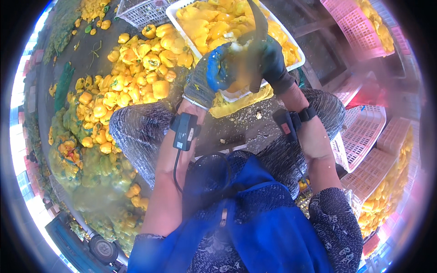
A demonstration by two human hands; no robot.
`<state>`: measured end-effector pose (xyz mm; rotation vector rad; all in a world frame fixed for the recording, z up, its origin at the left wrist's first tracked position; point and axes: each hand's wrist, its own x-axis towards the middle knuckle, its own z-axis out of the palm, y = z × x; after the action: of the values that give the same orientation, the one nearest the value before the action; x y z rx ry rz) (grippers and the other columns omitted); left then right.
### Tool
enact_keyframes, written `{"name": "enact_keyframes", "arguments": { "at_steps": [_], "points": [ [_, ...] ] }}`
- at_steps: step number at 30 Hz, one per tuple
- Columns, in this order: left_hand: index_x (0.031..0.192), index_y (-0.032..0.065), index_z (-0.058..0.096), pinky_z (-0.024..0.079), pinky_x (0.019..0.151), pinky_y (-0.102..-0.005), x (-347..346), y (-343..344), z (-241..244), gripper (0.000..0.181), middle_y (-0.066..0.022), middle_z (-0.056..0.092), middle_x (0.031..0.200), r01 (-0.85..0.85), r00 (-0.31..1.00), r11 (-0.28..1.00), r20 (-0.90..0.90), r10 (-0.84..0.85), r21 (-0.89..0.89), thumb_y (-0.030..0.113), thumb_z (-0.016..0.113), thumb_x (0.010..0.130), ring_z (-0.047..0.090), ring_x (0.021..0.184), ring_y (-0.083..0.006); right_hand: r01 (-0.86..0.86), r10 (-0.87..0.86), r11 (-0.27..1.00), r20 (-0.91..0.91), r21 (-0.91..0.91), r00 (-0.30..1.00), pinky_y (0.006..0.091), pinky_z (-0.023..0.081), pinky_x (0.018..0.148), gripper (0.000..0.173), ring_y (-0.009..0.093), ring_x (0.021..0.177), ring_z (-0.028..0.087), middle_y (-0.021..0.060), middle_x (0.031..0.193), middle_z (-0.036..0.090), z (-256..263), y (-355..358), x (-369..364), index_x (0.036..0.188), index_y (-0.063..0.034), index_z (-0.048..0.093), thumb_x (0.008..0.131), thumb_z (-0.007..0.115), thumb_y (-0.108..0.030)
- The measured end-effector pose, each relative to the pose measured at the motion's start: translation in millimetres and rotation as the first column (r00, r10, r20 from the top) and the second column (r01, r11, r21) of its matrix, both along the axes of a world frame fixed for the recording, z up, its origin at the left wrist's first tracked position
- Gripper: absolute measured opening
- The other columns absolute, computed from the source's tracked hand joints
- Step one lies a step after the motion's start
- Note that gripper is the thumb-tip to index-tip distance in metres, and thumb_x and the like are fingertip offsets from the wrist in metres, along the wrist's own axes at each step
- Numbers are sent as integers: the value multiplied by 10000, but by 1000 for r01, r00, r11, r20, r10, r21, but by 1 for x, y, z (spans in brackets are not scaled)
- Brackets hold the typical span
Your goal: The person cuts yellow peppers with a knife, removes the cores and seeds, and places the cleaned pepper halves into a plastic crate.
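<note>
Both my hands are together over the near end of a white plastic crate point(297, 56) heaped with cut yellow bell peppers point(218, 24). My left hand point(206, 75), in a grey glove with blue coating, is around a yellow pepper point(244, 70), partly blurred by a smear on the lens. My right hand point(273, 63), in a dark glove, is closed on a knife whose curved blade point(258, 20) points up and away over the crate. The knife's handle is mostly hidden in the glove. A yellow printed sack point(227, 105) lies under the crate's near edge.
Whole yellow peppers point(117, 88) are piled on the ground at left, beside filled mesh sacks point(99, 184). A grey crate point(143, 13) stands at the top. Pink and white crates point(362, 136), some holding peppers, line the right. Seeds litter the ground point(252, 126) between my knees.
</note>
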<state>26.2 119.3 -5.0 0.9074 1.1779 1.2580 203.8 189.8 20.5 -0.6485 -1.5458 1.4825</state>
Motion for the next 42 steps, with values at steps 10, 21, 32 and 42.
{"name": "enact_keyframes", "arguments": {
  "at_steps": [10, 21, 32, 42],
  "points": [
    [1027, -31, 612, 576, 630, -334, -58, 19, 19, 213, -120, 670, 844, -239, 844, 971, 490, 219, -22, 157, 549, 950, 656, 699, -215, 123, -103, 984, 152, -131, 983, 262, 466, 596, 303, 98, 687, 546, 14, 834, 575, 30, 0, -10, 1075, -16, 627, 903, 599, -264],
    [974, 19, 662, 553, 643, -328, -172, 201, 115, 128, -85, 675, 791, -365, 931, 879, 86, 356, 306, 96, 601, 892, 674, 705, -209, 319, -275, 864, 165, -390, 947, 223, 432, 550, 473, 84, 639, 531, 56, 880, 621, 45, -6, -16, 1303, 53, 509, 903, 533, -199],
    [1050, 28, 630, 573, 605, -359, -363, -106, 2, 231, -74, 664, 825, -631, 766, 776, -161, 622, -10, 217, 622, 917, 674, 683, -244, 190, -162, 974, 208, -121, 965, 228, 396, 485, 239, 76, 560, 524, 26, 715, 585, 25, 27, 19, 1085, -26, 673, 960, 521, -161],
    [975, 20, 658, 535, 779, -428, -305, -501, -157, 260, -169, 685, 933, -752, -133, 599, -828, -544, -273, 244, 601, 858, 669, 890, -327, -137, -90, 911, 510, 389, 855, 223, 487, 580, 379, 113, 758, 606, 85, 1015, 652, 2, -54, -36, 1295, 28, 563, 921, 503, 32]
  ]
}}
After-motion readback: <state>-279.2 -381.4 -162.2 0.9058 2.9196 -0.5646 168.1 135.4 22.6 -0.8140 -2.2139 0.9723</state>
